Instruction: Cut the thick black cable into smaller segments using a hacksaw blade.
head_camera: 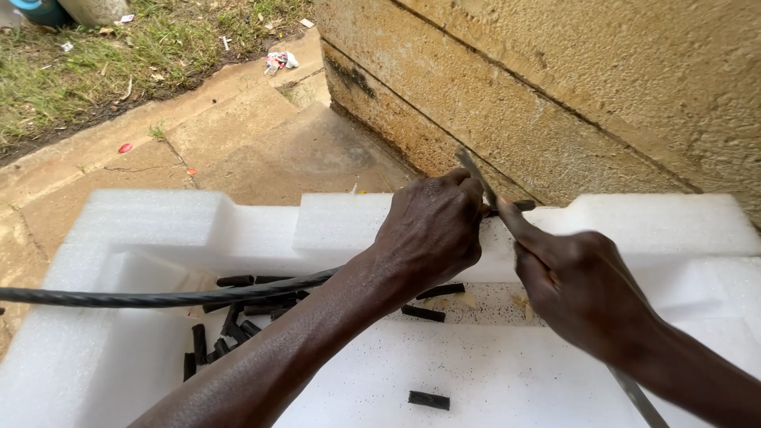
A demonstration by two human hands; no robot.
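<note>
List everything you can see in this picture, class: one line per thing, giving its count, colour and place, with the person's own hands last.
Foam tray: one, white, on the ground, filling the lower frame.
Cable: one, black, running from the left edge across the tray to the left hand.
Cut pieces: many, black, short, heaped in the tray's left part, with a few scattered nearer the middle.
Blade: one, grey metal, thin, at the tray's far rim between the hands.
Wall: one, tan, stained, upper right.
Paving: tan concrete, beyond the tray.
Grass: green, littered, upper left.
Left hand: closed around the cable's end at the rim.
Right hand: gripping the blade.
</note>
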